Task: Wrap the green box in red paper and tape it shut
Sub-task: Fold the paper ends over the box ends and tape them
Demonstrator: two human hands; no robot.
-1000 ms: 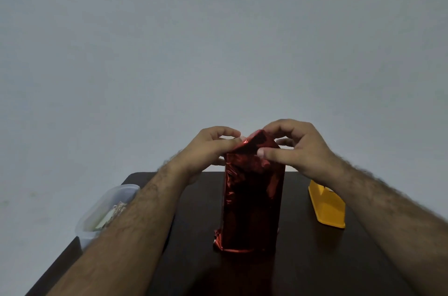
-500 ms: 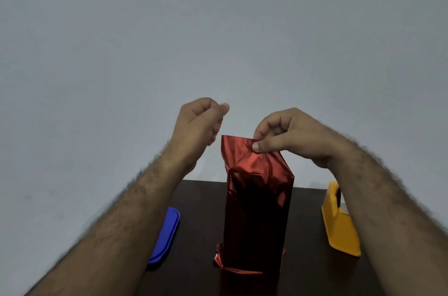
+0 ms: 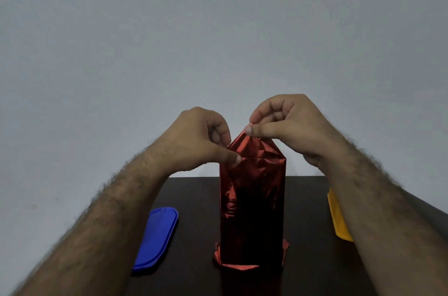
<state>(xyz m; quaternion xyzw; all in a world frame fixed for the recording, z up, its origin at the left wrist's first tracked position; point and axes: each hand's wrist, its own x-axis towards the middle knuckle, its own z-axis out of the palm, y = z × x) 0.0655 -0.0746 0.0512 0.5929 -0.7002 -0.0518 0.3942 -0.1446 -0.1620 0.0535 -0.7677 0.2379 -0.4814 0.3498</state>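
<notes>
A tall box stands upright in the middle of the dark table [image 3: 194,198], fully covered in shiny red paper [image 3: 252,208], so no green shows. The paper's top end rises to a creased point. My right hand [image 3: 288,123] pinches that point between thumb and forefinger. My left hand [image 3: 203,138] pinches the paper at the upper left corner of the box, thumb on the near face. At the base the paper is folded under and flares out in small flaps.
A blue plastic lid [image 3: 157,240] lies flat on the table to the left of the box. A yellow plastic object [image 3: 337,218] stands to the right, partly behind my right forearm. A plain grey wall fills the background.
My left hand came down from above the box and took hold of the paper at the upper left corner. The top flap, held by my right hand, now forms a peak.
</notes>
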